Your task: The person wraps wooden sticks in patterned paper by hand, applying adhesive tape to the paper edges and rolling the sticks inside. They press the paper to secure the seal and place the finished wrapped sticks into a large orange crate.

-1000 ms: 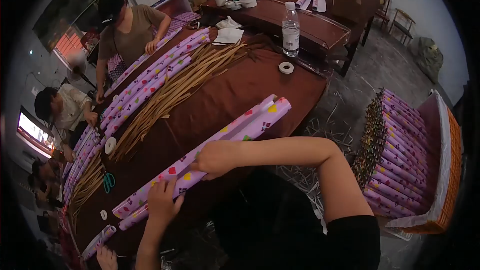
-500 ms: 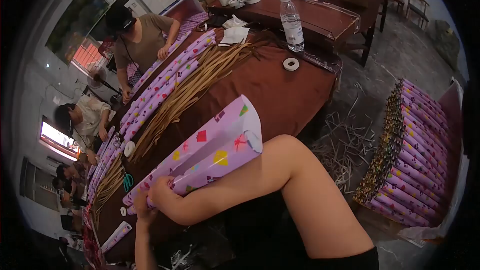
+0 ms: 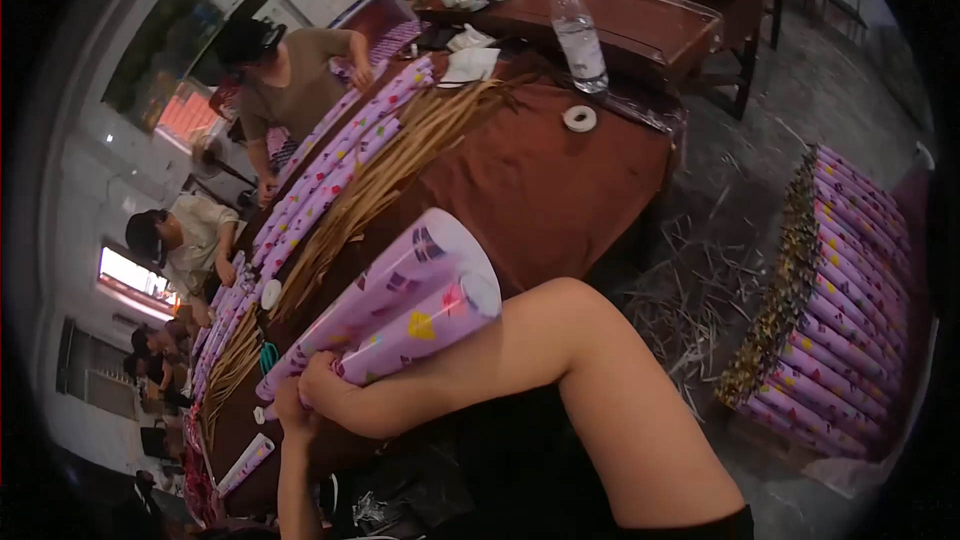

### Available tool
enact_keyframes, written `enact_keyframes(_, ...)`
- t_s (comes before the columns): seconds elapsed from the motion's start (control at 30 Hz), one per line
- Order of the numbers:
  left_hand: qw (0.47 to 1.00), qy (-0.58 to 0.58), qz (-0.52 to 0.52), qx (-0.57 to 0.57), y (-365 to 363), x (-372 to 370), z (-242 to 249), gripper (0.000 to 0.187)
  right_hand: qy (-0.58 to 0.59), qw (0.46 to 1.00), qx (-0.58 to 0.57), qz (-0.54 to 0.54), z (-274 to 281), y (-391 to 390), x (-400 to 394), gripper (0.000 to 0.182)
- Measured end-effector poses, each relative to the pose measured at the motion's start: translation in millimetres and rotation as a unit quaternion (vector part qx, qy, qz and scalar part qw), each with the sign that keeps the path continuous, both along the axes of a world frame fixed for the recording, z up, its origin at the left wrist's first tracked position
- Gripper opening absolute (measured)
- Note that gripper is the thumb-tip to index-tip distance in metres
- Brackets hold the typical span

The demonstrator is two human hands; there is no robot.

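Two pink patterned paper tubes (image 3: 400, 275), wide and open at their upper right ends, narrow down toward my hands. My right hand (image 3: 338, 395) is closed round the narrow part of the nearer tube. Beside it, my left hand (image 3: 293, 408) is closed at the lower end of the tubes, its fingers partly hidden. The tubes lie slanted above the brown cloth-covered table (image 3: 560, 190), next to my right forearm. Teal-handled scissors (image 3: 268, 357) and a small white tape roll (image 3: 259, 415) lie left of my hands.
Brown strips (image 3: 390, 180) and long patterned rolls (image 3: 335, 180) run along the table. A bottle (image 3: 578, 40) stands near a tape roll (image 3: 579, 119). At right is a box of bundled rolls (image 3: 850, 300). Co-workers (image 3: 300, 70) sit along the far side; paper scraps (image 3: 690, 290) litter the floor.
The wide ends of the tubes have shifted slightly left and down, still in my hands. The camera view has tilted a little. A co-worker's hand has moved along the rolls.
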State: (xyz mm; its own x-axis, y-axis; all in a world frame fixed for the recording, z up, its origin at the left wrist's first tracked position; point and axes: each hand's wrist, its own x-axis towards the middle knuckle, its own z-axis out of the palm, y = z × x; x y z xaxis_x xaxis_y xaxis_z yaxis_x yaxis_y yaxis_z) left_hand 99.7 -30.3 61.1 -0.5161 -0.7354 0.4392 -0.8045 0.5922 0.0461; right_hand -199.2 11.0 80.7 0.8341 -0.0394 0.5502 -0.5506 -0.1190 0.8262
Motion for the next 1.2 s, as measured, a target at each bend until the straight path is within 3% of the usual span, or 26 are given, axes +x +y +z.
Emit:
enact_keyframes(0.03,0.999,0.017,-0.037,-0.03,6.9,-19.3,0.9,0.033,-0.014,1.0,-0.01,0.017,-3.4,-4.1,-7.9,0.015)
enact_keyframes(0.07,0.995,-0.033,-0.049,-0.086,17.3,-48.4,9.1,0.038,-0.03,0.966,0.258,0.011,-4.9,-13.4,10.1,0.015)
enact_keyframes(0.1,0.994,-0.044,-0.016,-0.102,26.2,-67.1,8.6,0.041,-0.105,0.87,0.482,-0.008,-6.8,-22.8,27.6,0.015)
enact_keyframes(0.17,0.993,-0.043,0.002,-0.106,32.0,-85.1,0.4,0.045,-0.247,0.776,0.58,0.034,-33.6,-38.6,9.9,0.021)
enact_keyframes(0.23,0.996,-0.021,-0.044,-0.08,22.3,-75.5,-23.5,0.046,-0.214,0.778,0.59,0.022,-43.3,-39.9,-18.9,0.017)
enact_keyframes(0.33,0.981,-0.105,-0.062,-0.149,1.9,-62.5,-54.6,0.048,-0.17,0.783,0.597,0.023,-53.4,-36.1,-50.6,0.021)
enact_keyframes(0.4,0.992,-0.085,-0.049,-0.078,5.0,-70.5,-64.1,0.049,-0.138,0.856,0.495,0.052,-62.0,-39.9,-58.4,0.025)
enact_keyframes(0.5,0.998,-0.055,-0.011,0.025,19.8,-85.1,-62.8,0.051,-0.176,0.866,0.457,0.105,-71.8,-45.5,-70.3,0.029)
enact_keyframes(0.6,0.996,-0.043,-0.003,0.082,26.4,-97.2,-57.6,0.053,-0.126,0.827,0.529,0.143,-76.7,-48.4,-74.4,0.029)
enact_keyframes(0.7,0.994,-0.073,-0.06,0.053,37.5,-103.1,-41.9,0.057,-0.183,0.808,0.525,0.196,-82.2,-45.5,-76.4,0.021)
enact_keyframes(0.73,0.994,-0.073,-0.04,0.071,38.9,-108.2,-29.5,0.056,-0.175,0.812,0.542,0.126,-81.0,-41.8,-74.7,0.021)
enact_keyframes(0.77,0.992,-0.087,-0.021,0.088,42.9,-114.3,-17.0,0.051,-0.18,0.808,0.544,0.14,-80.0,-44.5,-75.8,0.027)
enact_keyframes(0.8,0.993,-0.072,-0.033,0.088,40.0,-118.8,-12.0,0.046,-0.182,0.803,0.551,0.138,-64.9,-44.0,-81.9,0.018)
enact_keyframes(0.83,0.994,-0.098,-0.034,0.042,35.8,-118.2,-16.3,0.048,-0.165,0.808,0.552,0.127,-58.0,-46.3,-80.1,0.025)
enact_keyframes(0.9,0.999,-0.004,-0.04,0.017,22.2,-117.5,-59.8,0.018,-0.128,0.795,0.59,0.058,-51.2,-46.3,-80.0,0.048)
enact_keyframes(0.97,0.986,0.036,-0.02,-0.159,20.4,-127.4,-60.9,0.012,-0.102,0.8,0.591,0.035,-52.2,-51.3,-84.7,0.06)
enact_keyframes(1.07,0.98,0.032,0.014,-0.198,11.7,-137.3,-73.8,0.016,-0.049,0.81,0.574,0.106,-66.8,-82.4,-85.0,0.06)
enact_keyframes(1.1,0.974,0.075,-0.007,-0.213,5.5,-140.8,-81.0,0.015,-0.041,0.797,0.587,0.137,-67.1,-87.5,-64.3,0.06)
enact_keyframes(1.17,0.929,0.068,0.063,-0.358,-7.9,-151.7,-95.7,0.013,-0.021,0.748,0.623,0.226,-69.4,-85.2,14.4,0.06)
enact_keyframes(1.2,0.928,0.063,0.083,-0.357,5.5,-149.1,-85.2,0.013,-0.013,0.716,0.639,0.283,-68.1,-74.6,62.3,0.06)
